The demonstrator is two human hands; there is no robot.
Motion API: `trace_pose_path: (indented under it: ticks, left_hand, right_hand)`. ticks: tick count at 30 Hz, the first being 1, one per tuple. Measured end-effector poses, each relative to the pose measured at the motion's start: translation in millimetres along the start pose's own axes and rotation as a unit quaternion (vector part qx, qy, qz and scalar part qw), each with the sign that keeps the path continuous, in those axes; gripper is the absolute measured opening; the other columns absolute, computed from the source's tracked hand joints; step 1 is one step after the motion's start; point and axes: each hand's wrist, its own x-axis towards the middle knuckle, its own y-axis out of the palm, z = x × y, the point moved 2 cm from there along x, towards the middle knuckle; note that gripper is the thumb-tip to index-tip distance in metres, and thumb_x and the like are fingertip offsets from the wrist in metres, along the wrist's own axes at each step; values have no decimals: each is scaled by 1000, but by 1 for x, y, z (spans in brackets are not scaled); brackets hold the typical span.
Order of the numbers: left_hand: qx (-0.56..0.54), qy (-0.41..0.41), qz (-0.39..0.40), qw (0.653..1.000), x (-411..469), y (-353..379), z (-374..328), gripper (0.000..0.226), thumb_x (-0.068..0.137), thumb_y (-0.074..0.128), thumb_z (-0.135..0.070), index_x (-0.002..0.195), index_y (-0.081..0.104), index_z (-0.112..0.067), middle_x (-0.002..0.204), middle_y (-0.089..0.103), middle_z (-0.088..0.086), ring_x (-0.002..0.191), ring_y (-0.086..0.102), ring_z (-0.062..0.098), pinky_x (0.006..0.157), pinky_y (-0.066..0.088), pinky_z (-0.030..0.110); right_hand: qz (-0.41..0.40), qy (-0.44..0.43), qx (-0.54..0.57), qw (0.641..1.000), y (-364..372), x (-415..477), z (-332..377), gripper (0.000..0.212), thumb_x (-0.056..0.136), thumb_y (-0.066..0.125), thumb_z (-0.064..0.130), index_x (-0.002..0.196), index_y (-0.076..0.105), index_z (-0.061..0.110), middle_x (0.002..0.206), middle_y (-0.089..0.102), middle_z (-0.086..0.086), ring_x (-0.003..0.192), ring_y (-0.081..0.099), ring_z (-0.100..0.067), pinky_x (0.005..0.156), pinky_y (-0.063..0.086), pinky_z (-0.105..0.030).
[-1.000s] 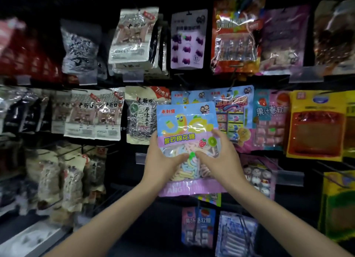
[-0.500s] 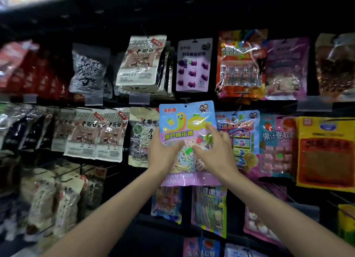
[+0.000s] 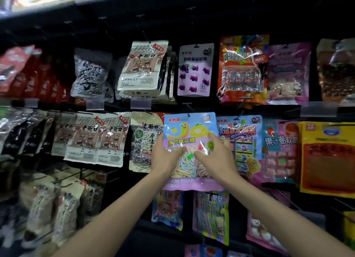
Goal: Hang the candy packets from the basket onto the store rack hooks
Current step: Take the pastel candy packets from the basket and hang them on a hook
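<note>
Candy packet [image 3: 187,134] held upright before the store rack [image 3: 211,16]. Left hand [image 3: 164,158] grips its 9 o'clock edge; right hand [image 3: 218,158] grips its 3 o'clock edge.

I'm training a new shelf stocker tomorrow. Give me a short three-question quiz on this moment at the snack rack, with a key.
1. True or false: only the right hand holds the candy packet; the left hand is free.
2. Which hangs immediately to the right of it? A) red packets B) blue cartoon packet C) seed packet
3. Fill in: the grape packet hangs ___ the held packet.
Key: 1 false, both hands hold it. 2 B. 3 above.
</note>
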Motion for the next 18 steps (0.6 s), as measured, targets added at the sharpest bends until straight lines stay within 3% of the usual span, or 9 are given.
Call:
trace_pose_path:
  ticks: [4, 7, 9, 13, 16, 18]
  left_hand:
    - [3, -6, 7, 1000, 4, 1, 4, 90, 82, 88, -25, 155, 37, -36, 149, 53, -1, 84, 79, 22, 61, 65, 37]
    - [70, -3, 3, 998, 8, 0, 4, 93, 80, 85, -41, 157, 33, -36, 154, 45, 3, 114, 68, 29, 85, 62, 44]
    - [165, 15, 6, 986, 2, 1, 4, 85, 88, 78, -46, 159, 31, -33, 149, 39, 6, 114, 59, 26, 94, 53, 39]
    - [264, 37, 38, 963, -13, 5, 17, 84, 93, 73, -42, 161, 23, -36, 141, 36, 7, 87, 57, 14, 71, 46, 28]
    - [296, 36, 40, 954, -10, 9, 22, 86, 94, 71, -43, 163, 19, -38, 142, 36, 9, 92, 61, 18, 74, 47, 30]
    - [306, 24, 49, 950, -3, 14, 25, 88, 93, 70, -45, 163, 17, -39, 144, 35, 12, 103, 62, 25, 84, 51, 34]
  right_hand:
    - [8, 8, -6, 1000, 4, 2, -3, 85, 89, 75, 46, 159, 29, 34, 124, 36, 2, 102, 47, -15, 76, 41, -31]
    - [9, 12, -6, 1000, 5, 5, -4, 84, 87, 75, 45, 158, 30, 35, 124, 37, 1, 103, 54, -17, 79, 50, -36]
    - [5, 10, -23, 1000, 6, 6, -7, 83, 87, 74, 43, 156, 29, 36, 124, 38, 0, 104, 57, -20, 82, 56, -40]
    - [7, -6, -90, 996, 13, 4, -18, 88, 89, 72, 41, 159, 19, 38, 122, 38, -3, 105, 56, -24, 78, 58, -41]
    - [16, 1, -111, 994, 17, 11, -24, 89, 89, 72, 36, 158, 16, 41, 130, 36, -7, 106, 56, -27, 73, 57, -40]
    - [21, 1, -133, 991, 21, 15, -26, 90, 89, 72, 32, 158, 14, 40, 134, 36, -9, 104, 56, -29, 69, 55, -38]
